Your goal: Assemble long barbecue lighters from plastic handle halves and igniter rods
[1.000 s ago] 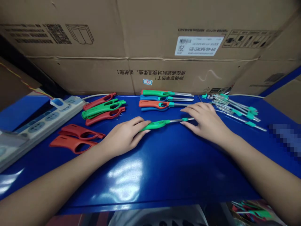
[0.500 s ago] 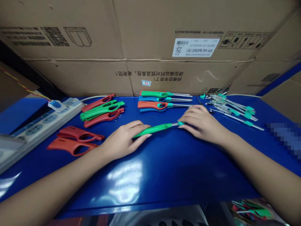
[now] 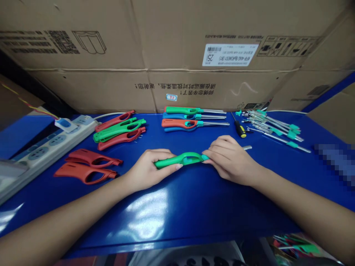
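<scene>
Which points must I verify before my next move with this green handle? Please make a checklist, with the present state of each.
1. Left hand's grip closed on the green handle: ok.
2. Right hand's grip closed around the metal tube: ok.
3. Teal collar fully seated in the handle: cannot tell, partly covered.
4. Tube tip apart from the screwdriver: ok.
5. Power strip apart from both hands: ok.

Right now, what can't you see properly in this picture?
From the head view:
Green handle: its back end is hidden in the left hand.
Metal tube: its middle is hidden by the right hand.
Power strip: cut off by the left edge.
Pixelated thing at the right: blurred into blocks, can't tell what it is.
</scene>
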A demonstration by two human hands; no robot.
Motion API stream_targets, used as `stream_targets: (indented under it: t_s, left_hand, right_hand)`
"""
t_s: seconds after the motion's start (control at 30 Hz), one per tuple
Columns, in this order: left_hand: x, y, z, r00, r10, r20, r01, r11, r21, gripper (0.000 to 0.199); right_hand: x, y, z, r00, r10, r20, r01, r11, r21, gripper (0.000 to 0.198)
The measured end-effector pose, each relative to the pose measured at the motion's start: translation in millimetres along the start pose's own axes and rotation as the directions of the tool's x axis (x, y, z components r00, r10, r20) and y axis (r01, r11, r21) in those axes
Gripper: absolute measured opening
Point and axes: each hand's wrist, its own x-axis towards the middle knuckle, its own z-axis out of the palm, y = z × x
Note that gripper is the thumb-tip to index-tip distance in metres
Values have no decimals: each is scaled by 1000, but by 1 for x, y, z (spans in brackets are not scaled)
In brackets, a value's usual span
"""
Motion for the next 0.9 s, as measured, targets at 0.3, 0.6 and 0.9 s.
stream_targets:
  t_s: [0.3, 0.6, 0.9]
  left_hand:
    - [-6, 1, 1, 975, 220, 23, -221, 967, 128, 14]
    - [-14, -1, 2, 934, 351, 75, -354, 866, 352, 20]
    - [-7, 1, -7, 962, 204, 179, -265, 848, 459, 30]
  right_hand:
    - [-3, -2, 7, 999, 11, 50, -17, 993, 119, 16]
    - [-3, -7, 7, 996, 56, 63, -67, 980, 187, 16]
    - [-1, 1, 3, 980, 107, 169, -128, 985, 114, 17]
